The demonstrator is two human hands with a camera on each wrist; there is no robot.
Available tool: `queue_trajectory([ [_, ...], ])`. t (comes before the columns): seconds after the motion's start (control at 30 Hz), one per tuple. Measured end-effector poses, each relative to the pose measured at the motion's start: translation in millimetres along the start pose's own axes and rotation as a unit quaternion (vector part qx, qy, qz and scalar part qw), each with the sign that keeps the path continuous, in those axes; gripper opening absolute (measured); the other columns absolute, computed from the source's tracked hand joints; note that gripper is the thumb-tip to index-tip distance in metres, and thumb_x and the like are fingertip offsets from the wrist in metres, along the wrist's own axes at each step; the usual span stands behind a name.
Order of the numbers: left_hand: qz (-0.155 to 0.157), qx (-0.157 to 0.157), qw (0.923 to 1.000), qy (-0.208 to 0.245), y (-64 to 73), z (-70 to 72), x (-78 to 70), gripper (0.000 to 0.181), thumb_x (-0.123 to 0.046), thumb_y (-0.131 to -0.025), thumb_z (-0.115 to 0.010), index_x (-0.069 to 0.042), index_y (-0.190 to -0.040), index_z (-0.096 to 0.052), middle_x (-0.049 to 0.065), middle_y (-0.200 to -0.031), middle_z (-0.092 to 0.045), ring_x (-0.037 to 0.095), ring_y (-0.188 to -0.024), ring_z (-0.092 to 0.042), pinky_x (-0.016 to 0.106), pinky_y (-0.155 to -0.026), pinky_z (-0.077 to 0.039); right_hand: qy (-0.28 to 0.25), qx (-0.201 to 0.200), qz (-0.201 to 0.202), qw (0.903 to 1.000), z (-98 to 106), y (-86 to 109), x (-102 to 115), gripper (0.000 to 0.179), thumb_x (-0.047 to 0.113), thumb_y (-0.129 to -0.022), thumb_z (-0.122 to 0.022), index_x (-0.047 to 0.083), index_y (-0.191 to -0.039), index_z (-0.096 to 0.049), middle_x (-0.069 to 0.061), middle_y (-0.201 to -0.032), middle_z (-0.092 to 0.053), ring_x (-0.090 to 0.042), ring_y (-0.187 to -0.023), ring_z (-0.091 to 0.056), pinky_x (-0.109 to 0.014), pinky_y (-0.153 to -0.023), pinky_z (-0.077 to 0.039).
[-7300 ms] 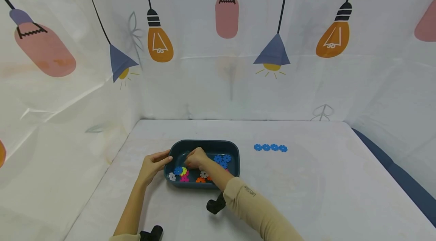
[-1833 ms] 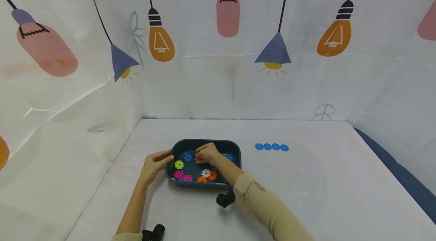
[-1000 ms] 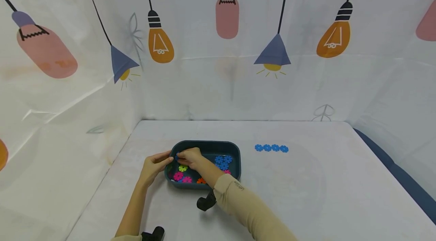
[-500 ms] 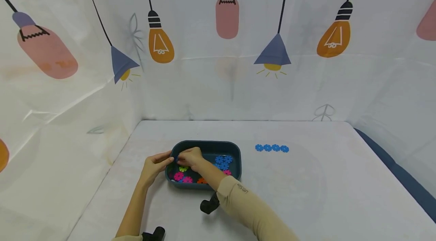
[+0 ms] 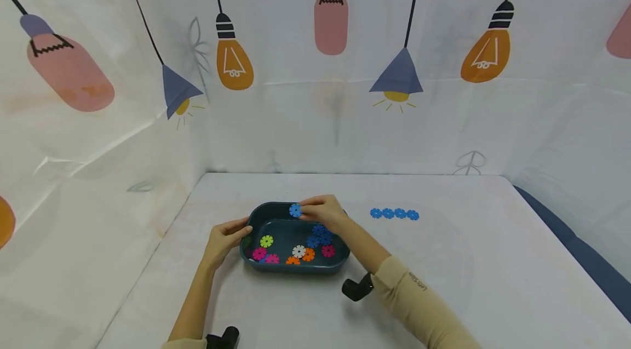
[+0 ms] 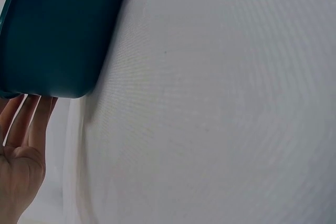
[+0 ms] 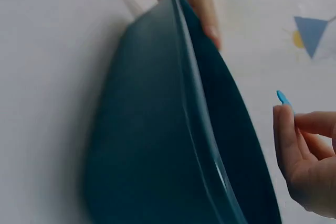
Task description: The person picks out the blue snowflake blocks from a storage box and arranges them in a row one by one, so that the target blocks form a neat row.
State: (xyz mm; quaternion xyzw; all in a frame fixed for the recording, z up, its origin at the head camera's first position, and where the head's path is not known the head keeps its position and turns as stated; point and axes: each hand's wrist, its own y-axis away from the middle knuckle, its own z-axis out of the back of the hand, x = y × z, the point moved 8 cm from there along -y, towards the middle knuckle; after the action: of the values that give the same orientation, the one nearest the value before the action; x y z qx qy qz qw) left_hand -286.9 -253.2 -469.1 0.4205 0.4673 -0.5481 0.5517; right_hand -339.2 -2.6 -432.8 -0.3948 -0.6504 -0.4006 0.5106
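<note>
My left hand (image 5: 221,240) holds the left end of a dark teal tray (image 5: 281,228), thumb over the rim and fingers along the outside wall. In the left wrist view, the fingers (image 6: 38,124) touch the tray's outer side. Above the tray's far rim, my right hand (image 5: 325,212) pinches a blue flower-shaped piece (image 5: 295,210) between thumb and fingertips. The right wrist view has that piece (image 7: 282,97) edge-on. In the tray lie more flower pieces: a blue cluster (image 5: 319,236), a yellow-green one (image 5: 266,241), a white one (image 5: 298,251), pink ones (image 5: 259,253) and orange ones (image 5: 308,254).
Right of the tray, a row of several blue flower pieces (image 5: 394,213) lies side by side on the white table (image 5: 443,272). A wall sheet printed with lamps (image 5: 330,119) stands behind the table's far edge. Dark cameras (image 5: 357,287) are strapped to the wrists.
My right hand has risen from the tray's left part and moved right, carrying a blue flower piece. The left hand has stayed on the rim. The row on the table looks the same.
</note>
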Motion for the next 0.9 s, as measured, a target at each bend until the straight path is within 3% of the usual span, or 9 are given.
queue_trajectory([
  [0.17,0.002,-0.003,1.0,0.002,0.1,0.9,2.5,0.044,-0.016,-0.088,-0.067,0.005,-0.125,-0.057,0.022,-0.125,-0.058,0.0,-0.091,-0.062,0.024,-0.077,-0.053,0.019,0.012,0.041,0.9989,57.2,21.0,16.5,0.025,-0.002,-0.088,-0.061,-0.013,-0.11,-0.062,-0.017,-0.101,-0.066,-0.012,-0.075,-0.067,-0.027,-0.075,-0.055],
  [0.3,0.004,-0.004,1.0,0.001,0.4,1.3,3.4,0.045,-0.017,-0.088,-0.067,0.005,-0.126,-0.056,0.022,-0.125,-0.057,-0.001,-0.091,-0.062,0.024,-0.078,-0.053,0.013,-0.002,0.045,0.9989,111.8,37.8,20.6,0.028,0.001,-0.09,-0.06,-0.015,-0.113,-0.059,-0.008,-0.093,-0.067,-0.013,-0.078,-0.067,-0.026,-0.074,-0.055],
  [0.5,0.004,-0.004,1.0,0.005,0.0,1.3,4.0,0.044,-0.016,-0.088,-0.067,0.006,-0.125,-0.057,0.023,-0.125,-0.057,0.0,-0.091,-0.063,0.024,-0.076,-0.054,0.033,-0.081,0.014,0.9961,200.8,63.9,17.2,0.043,0.001,-0.093,-0.055,-0.023,-0.126,-0.042,-0.002,-0.089,-0.067,-0.011,-0.078,-0.067,-0.024,-0.075,-0.054],
  [0.67,-0.003,0.0,1.0,0.002,-0.2,2.0,2.1,0.044,-0.015,-0.088,-0.067,0.007,-0.125,-0.056,0.024,-0.124,-0.057,-0.001,-0.09,-0.062,0.022,-0.075,-0.053,0.037,-0.166,-0.001,0.9853,265.4,80.9,8.9,0.049,-0.001,-0.093,-0.054,-0.023,-0.131,-0.033,0.004,-0.081,-0.065,-0.007,-0.073,-0.066,-0.022,-0.072,-0.055],
  [0.9,-0.007,0.002,1.0,0.001,-1.1,0.5,0.5,0.043,-0.015,-0.088,-0.066,0.006,-0.125,-0.057,0.024,-0.124,-0.057,0.0,-0.09,-0.063,0.025,-0.077,-0.053,0.1,-0.228,-0.049,0.9673,310.1,95.3,-5.4,0.044,-0.001,-0.091,-0.055,-0.024,-0.126,-0.04,0.007,-0.075,-0.065,-0.005,-0.067,-0.065,-0.022,-0.067,-0.055],
])
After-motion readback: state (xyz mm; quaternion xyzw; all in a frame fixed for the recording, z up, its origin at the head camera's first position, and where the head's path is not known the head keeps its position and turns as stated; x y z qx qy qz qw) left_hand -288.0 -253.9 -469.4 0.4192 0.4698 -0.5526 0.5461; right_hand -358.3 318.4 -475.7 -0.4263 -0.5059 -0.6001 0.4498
